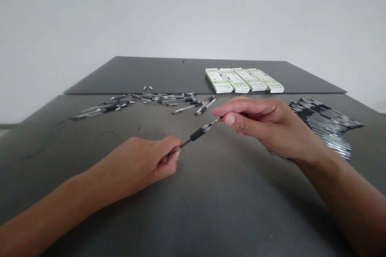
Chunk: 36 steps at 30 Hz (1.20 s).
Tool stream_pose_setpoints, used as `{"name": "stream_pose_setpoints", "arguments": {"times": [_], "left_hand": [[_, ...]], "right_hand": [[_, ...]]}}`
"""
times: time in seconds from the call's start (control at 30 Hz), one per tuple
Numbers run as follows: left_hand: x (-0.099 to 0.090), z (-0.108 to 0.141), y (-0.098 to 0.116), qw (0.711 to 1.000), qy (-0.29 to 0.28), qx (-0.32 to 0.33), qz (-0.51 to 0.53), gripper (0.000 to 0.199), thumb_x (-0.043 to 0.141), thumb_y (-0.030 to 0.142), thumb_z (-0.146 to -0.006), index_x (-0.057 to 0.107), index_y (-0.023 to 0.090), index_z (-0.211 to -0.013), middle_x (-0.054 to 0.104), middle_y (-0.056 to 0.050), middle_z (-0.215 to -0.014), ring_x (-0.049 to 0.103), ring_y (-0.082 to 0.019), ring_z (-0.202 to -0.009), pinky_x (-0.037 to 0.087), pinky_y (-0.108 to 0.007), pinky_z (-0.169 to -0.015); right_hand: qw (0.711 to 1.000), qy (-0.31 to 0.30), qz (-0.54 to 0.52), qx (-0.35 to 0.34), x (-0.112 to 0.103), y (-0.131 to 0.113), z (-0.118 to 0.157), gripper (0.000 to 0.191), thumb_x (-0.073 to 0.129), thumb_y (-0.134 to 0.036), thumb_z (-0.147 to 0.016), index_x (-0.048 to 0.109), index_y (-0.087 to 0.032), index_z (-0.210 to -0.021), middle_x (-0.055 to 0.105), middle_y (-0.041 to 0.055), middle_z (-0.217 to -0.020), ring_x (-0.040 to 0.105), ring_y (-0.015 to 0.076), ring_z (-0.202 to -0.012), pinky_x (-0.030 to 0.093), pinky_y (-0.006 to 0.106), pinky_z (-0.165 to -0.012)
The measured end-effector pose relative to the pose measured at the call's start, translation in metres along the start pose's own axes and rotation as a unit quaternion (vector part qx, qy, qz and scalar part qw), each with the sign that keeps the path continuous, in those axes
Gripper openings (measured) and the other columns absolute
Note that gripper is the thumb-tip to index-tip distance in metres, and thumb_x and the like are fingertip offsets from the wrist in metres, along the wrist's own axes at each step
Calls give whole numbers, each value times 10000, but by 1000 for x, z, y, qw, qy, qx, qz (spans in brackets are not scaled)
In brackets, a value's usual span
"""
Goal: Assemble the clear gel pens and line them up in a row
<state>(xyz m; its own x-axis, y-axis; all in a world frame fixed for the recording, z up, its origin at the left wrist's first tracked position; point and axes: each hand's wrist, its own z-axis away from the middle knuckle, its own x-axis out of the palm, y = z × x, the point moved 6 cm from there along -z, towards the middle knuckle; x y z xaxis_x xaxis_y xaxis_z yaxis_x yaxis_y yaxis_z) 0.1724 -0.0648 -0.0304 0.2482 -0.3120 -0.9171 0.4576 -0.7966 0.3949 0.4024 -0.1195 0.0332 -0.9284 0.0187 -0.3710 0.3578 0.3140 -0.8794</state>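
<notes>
A clear pen with a black grip point(198, 133) slants up to the right between my two hands. My left hand point(155, 156) is closed round its rear end. Thumb and forefinger of my right hand point(256, 122) pinch a small dark piece point(221, 118) at the pen's tip; most of that piece is hidden by the fingers. Beyond my hands lie loose pens point(171, 98) in the middle and more pens point(105, 107) to the left. Past my right hand, many pens point(324, 122) lie side by side in a dense pile.
Four flat white and green boxes point(218, 80) lie in a row on the raised back panel point(135, 74). Two small pale bits point(147, 88) and a tiny dark piece point(183, 61) are also on that panel. The grey table point(211, 209) extends toward me.
</notes>
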Motion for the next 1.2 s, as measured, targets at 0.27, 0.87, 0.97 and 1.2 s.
{"name": "stream_pose_setpoints", "arguments": {"times": [0.27,0.87,0.97,1.2], "left_hand": [[-1,-2,4,999,-34,0,-36,194,469,332,-1043,628,239,-983,687,44,-666,638,-153,-510,323,-261,-517],[2,-2,4,999,-36,16,-36,167,485,337,-1039,617,269,-965,659,51,-619,655,-166,-504,278,-297,-501],[2,-1,4,998,-36,12,-44,168,484,338,-1030,630,270,-982,671,45,-633,662,-172,-516,273,-299,-509],[0,-3,6,998,-42,-6,-43,210,454,349,-1001,645,275,-957,662,36,-613,640,-172,-495,258,-306,-506]], "right_hand": [[999,48,15,3,-12,2,5,215,963,-402,-801,897,-396,-1005,815,-12,-809,650,125,-620,525,255,-513],[998,32,55,-27,-6,-12,10,100,894,-404,-877,896,-387,-975,799,36,-925,704,215,-825,508,320,-536],[998,23,57,-31,-5,-11,11,122,896,-374,-880,892,-389,-1000,803,30,-945,705,214,-851,510,326,-565],[992,41,109,-49,-7,-14,14,145,902,-357,-865,877,-364,-1008,795,16,-919,561,156,-633,426,337,-499]]}}
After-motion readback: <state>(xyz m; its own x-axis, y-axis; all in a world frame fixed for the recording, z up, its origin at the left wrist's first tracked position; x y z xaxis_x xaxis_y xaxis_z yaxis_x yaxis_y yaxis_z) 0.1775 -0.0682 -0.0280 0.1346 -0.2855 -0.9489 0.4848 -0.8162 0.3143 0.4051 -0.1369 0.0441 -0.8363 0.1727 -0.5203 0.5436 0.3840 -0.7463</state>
